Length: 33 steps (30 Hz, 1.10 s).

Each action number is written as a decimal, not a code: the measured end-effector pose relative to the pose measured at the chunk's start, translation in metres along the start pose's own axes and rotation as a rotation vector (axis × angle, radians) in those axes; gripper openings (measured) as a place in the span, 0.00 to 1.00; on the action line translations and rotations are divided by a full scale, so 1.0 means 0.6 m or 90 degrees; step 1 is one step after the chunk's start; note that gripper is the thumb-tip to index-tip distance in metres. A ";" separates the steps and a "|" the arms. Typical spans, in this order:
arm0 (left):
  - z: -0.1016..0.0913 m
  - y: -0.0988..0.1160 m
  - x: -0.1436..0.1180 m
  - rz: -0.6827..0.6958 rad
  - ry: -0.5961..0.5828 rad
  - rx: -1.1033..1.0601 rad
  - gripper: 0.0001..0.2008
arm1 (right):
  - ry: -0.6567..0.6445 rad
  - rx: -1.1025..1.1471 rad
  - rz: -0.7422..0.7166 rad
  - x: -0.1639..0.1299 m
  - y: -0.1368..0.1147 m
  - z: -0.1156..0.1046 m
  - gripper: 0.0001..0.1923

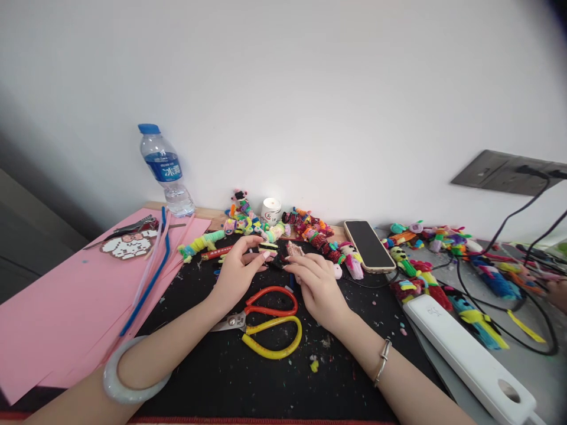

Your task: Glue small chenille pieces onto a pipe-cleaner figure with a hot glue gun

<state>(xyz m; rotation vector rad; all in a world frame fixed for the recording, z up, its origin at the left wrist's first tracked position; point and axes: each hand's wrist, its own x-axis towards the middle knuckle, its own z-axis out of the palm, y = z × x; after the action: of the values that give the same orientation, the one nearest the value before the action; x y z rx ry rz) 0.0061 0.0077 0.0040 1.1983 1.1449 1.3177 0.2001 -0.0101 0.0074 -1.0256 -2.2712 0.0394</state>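
I see the left hand (237,268) and the right hand (316,286) meeting over the black mat (266,378) on the desk (208,212). Between them is a small dark craft piece (275,260), with a pale striped bit on its top. The left hand pinches it from the left side with thumb and fingertips. The right hand lies palm down just beside it, its fingertips bent onto the right end of the piece; how firmly it grips, I cannot tell. The piece is at the far tips of both hands, low over the mat.

Near the wrists, on the mat, lie scissors with orange handles (266,307), and yellow-handled ones (272,339) touch them. Behind the hands there is a row of colourful pipe-cleaner figures (310,227), a small white candle (271,208) and a phone (368,245). At the left lie pink paper (53,313) and a water bottle (165,168). At the right I see a white power strip (465,354).
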 end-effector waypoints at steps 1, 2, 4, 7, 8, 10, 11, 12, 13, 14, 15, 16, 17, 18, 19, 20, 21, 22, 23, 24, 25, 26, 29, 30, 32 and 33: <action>0.000 -0.001 0.000 -0.001 -0.002 -0.005 0.17 | 0.028 -0.009 0.021 -0.001 0.002 0.000 0.20; 0.000 -0.002 0.001 -0.002 -0.004 -0.011 0.17 | 0.048 -0.024 0.049 -0.001 0.006 0.000 0.20; -0.001 -0.005 0.002 0.000 -0.006 -0.020 0.17 | 0.053 -0.063 0.116 -0.002 0.013 0.002 0.21; -0.003 -0.011 0.006 0.012 -0.003 -0.021 0.16 | -0.005 -0.113 0.186 -0.004 0.023 0.007 0.25; -0.004 -0.012 0.007 0.018 -0.003 -0.020 0.16 | -0.022 -0.119 0.196 -0.004 0.025 0.008 0.26; -0.004 -0.014 0.008 0.025 -0.005 -0.020 0.16 | -0.046 -0.130 0.204 -0.006 0.028 0.009 0.28; -0.004 -0.014 0.008 0.026 -0.006 -0.019 0.16 | -0.049 -0.138 0.207 -0.006 0.029 0.008 0.28; -0.004 -0.014 0.008 0.025 -0.007 -0.017 0.16 | -0.049 -0.147 0.210 -0.007 0.030 0.008 0.29; -0.004 -0.013 0.008 0.023 -0.007 -0.014 0.16 | -0.046 -0.158 0.213 -0.008 0.032 0.007 0.30; -0.004 -0.012 0.008 0.022 -0.006 -0.009 0.17 | -0.043 -0.169 0.215 -0.009 0.033 0.007 0.30; -0.004 -0.012 0.007 0.023 -0.004 -0.003 0.17 | -0.043 -0.178 0.215 -0.009 0.035 0.006 0.31; -0.004 -0.011 0.007 0.026 -0.003 0.001 0.17 | -0.049 -0.184 0.213 -0.010 0.037 0.005 0.30; -0.004 -0.010 0.007 0.029 -0.004 0.003 0.17 | -0.060 -0.186 0.209 -0.010 0.040 0.005 0.29; -0.004 -0.010 0.007 0.032 -0.006 0.002 0.17 | -0.072 -0.185 0.206 -0.010 0.042 0.004 0.27; -0.004 -0.009 0.007 0.034 -0.007 0.002 0.17 | -0.083 -0.180 0.205 -0.009 0.044 0.003 0.26; -0.004 -0.009 0.007 0.036 -0.008 0.001 0.17 | -0.090 -0.173 0.206 -0.009 0.045 0.002 0.25; -0.004 -0.009 0.008 0.037 -0.008 0.001 0.16 | -0.094 -0.166 0.209 -0.007 0.047 0.001 0.24; -0.005 -0.010 0.008 0.039 -0.007 0.004 0.16 | -0.094 -0.158 0.215 -0.006 0.048 0.001 0.23; -0.005 -0.010 0.008 0.043 -0.006 0.008 0.16 | -0.090 -0.150 0.219 -0.006 0.049 0.000 0.22; -0.006 -0.010 0.009 0.049 -0.006 0.014 0.15 | -0.084 -0.141 0.222 -0.005 0.051 0.000 0.20; -0.007 -0.011 0.009 0.055 -0.007 0.020 0.15 | -0.075 -0.130 0.221 -0.005 0.053 0.000 0.18; -0.007 -0.011 0.010 0.061 -0.009 0.026 0.15 | -0.061 -0.118 0.219 -0.004 0.055 0.000 0.17; -0.008 -0.010 0.010 0.067 -0.019 0.043 0.15 | 0.005 -0.074 0.219 -0.004 0.061 0.003 0.11; -0.009 -0.010 0.010 0.066 -0.023 0.047 0.15 | 0.031 -0.054 0.222 -0.004 0.062 0.003 0.09; -0.009 -0.008 0.009 0.060 -0.028 0.056 0.15 | 0.081 -0.007 0.234 -0.002 0.061 0.003 0.05; -0.009 -0.008 0.009 0.056 -0.028 0.064 0.15 | 0.100 0.024 0.238 0.000 0.060 0.003 0.04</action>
<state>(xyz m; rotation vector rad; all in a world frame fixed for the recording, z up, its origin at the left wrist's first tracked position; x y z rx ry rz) 0.0008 0.0134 -0.0005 1.3575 1.1488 1.3051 0.2229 0.0151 -0.0039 -1.3709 -1.9074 0.1516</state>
